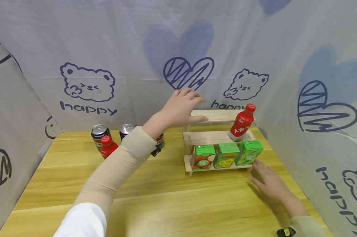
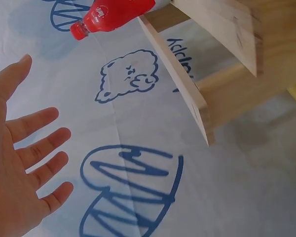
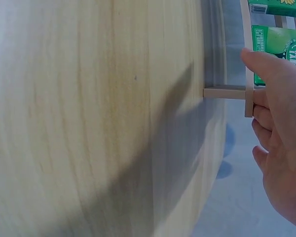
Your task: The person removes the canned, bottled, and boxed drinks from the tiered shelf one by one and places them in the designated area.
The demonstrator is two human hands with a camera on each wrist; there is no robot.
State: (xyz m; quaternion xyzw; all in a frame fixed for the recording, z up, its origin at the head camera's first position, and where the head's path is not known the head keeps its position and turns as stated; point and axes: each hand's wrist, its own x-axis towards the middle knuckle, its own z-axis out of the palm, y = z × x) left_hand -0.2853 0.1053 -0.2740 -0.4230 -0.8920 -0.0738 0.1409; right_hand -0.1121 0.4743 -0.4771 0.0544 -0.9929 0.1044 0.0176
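Note:
My left hand (image 1: 178, 107) hangs above the left end of a small wooden shelf rack (image 1: 206, 137). Its fingers are spread and hold nothing in the left wrist view. On the middle tier stands a red bottle (image 1: 242, 122), also visible as a red bottle (image 2: 118, 14) in the left wrist view. Three small green drink cartons (image 1: 226, 154) line the bottom tier. Beside the rack's lower right end is my right hand (image 1: 268, 181), fingers extended toward it. In the right wrist view the right hand (image 3: 288, 133) overlaps the rack's end; contact is hard to tell.
At the back left of the wooden table (image 1: 166, 204) stand a dark can (image 1: 100, 134), a second can (image 1: 126, 129) and another red bottle (image 1: 108, 147). My left forearm partly hides a third can (image 1: 159, 141). A printed curtain (image 1: 131, 39) surrounds the table's back and sides.

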